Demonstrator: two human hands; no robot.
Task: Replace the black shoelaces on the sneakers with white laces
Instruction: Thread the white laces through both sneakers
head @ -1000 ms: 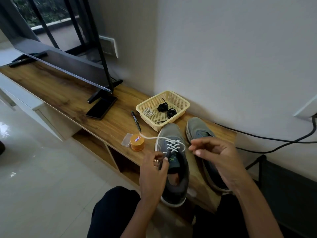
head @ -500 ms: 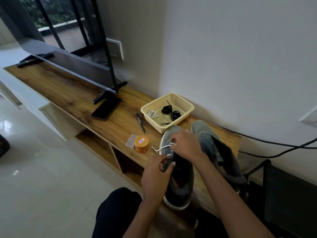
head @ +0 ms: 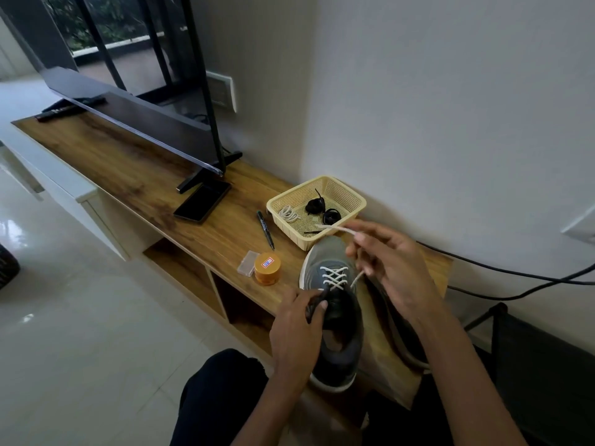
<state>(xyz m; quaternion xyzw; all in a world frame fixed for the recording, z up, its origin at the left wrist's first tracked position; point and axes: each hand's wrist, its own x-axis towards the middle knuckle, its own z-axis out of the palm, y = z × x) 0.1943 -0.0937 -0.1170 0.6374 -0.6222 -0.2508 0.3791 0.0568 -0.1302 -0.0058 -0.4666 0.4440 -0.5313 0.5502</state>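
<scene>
Head view: a long wooden cabinet (head: 128, 175) is seen along the wall. At its near end a grey sneaker (head: 338, 355) is stood toe to the wall, with a second sneaker (head: 407, 354) just beside it, largely hidden by the right arm. The sneaker's dark tongue edge is gripped by the curled fingers of the left hand (head: 297, 323). The right hand (head: 394, 262) is raised over the toe, and the free end of the white lace (head: 335, 277) is pinched in its fingertips and drawn up. Several crossings are already laced (the upper eyelets seem yet to be done).

Trouble could be caused by too hard a pull: the ends may be left uneven, or the sneaker dragged off the cabinet's front edge if the left grip is loosened. An eyelet could also be skipped, since the holes are hidden by fingers.

Further along, a television (head: 145, 123) is stood. A yellow basket (head: 355, 201) just beside the toe holds the black laces (head: 322, 210) and a coiled spare lace (head: 289, 214). The raised lace end hangs over its rim, where it might be snagged. A phone (head: 203, 201), an orange tub (head: 267, 268), a pen (head: 265, 230) and a clear box (head: 246, 262) are laid to the left, apart from the work.
</scene>
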